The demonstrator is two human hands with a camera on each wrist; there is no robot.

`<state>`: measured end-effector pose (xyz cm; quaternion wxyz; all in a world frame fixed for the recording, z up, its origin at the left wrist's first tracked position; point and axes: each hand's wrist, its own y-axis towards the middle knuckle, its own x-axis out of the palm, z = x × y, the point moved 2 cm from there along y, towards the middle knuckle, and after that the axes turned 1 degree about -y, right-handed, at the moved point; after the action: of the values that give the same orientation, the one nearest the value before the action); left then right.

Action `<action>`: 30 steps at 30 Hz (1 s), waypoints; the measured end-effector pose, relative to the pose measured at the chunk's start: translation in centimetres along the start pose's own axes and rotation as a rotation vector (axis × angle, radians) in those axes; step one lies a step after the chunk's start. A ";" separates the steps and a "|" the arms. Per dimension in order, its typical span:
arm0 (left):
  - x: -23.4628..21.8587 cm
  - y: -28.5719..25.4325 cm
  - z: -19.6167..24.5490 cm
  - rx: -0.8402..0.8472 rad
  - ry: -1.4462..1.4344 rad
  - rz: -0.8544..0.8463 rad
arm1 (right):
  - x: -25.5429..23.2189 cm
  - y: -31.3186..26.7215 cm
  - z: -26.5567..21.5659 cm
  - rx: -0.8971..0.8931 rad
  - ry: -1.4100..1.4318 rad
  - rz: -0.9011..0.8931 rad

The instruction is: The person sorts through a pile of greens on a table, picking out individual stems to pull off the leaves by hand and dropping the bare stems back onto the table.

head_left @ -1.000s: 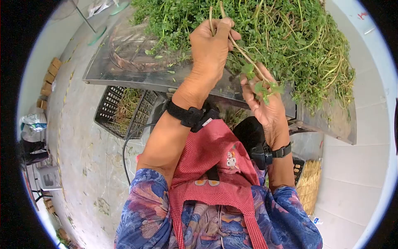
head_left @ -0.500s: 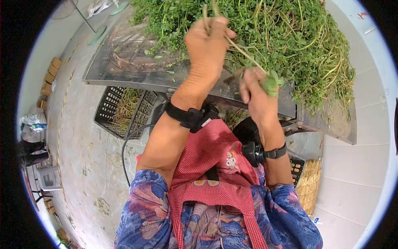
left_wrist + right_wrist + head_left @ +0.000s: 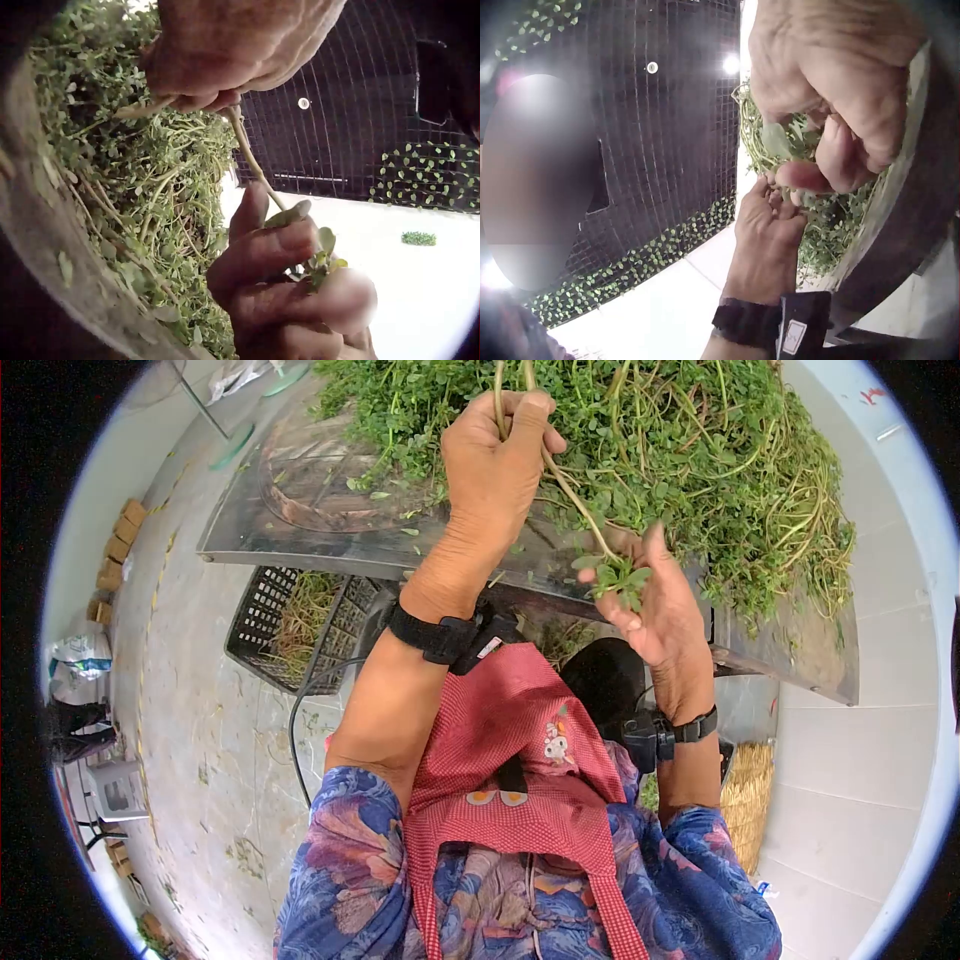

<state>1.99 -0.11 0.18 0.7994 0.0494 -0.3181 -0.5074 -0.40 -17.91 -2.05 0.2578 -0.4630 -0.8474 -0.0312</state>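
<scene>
My left hand [image 3: 492,465] pinches a long pale plant stem [image 3: 568,488] between thumb and fingers, over the near edge of a heap of greens [image 3: 660,470]. The stem slants down to the right and ends in a small tuft of green leaves [image 3: 625,576]. Around that tuft is my right hand [image 3: 672,610], palm turned up, thumb raised and fingers loosely bent beside the leaves. From the left wrist, the stem [image 3: 253,161] runs from the left hand [image 3: 247,45] toward the right hand's fingers [image 3: 262,262]. In the right wrist view, my thumb and fingers partly hide the tuft.
The heap covers much of a dark table [image 3: 330,540] with a worn top. Beneath its front edge stands a black plastic crate [image 3: 262,622] holding cut stems. A red checked apron [image 3: 500,730] lies over my lap. A white wall [image 3: 850,780] rises at the right.
My right hand turned over at the leafy tip, then swung back palm up with its fingers looser. The left hand keeps its pinch and has shifted slightly left; the tuft has moved left too.
</scene>
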 end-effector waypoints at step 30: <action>-2.2 0.5 3.3 -0.233 -0.260 0.056 | -5.1 5.6 -5.7 -0.530 -1.260 0.351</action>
<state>-0.09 2.77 2.03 0.7657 -0.1184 -0.3591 -0.5203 8.61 -20.25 -0.56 -0.4023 -0.5702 -0.7118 0.0794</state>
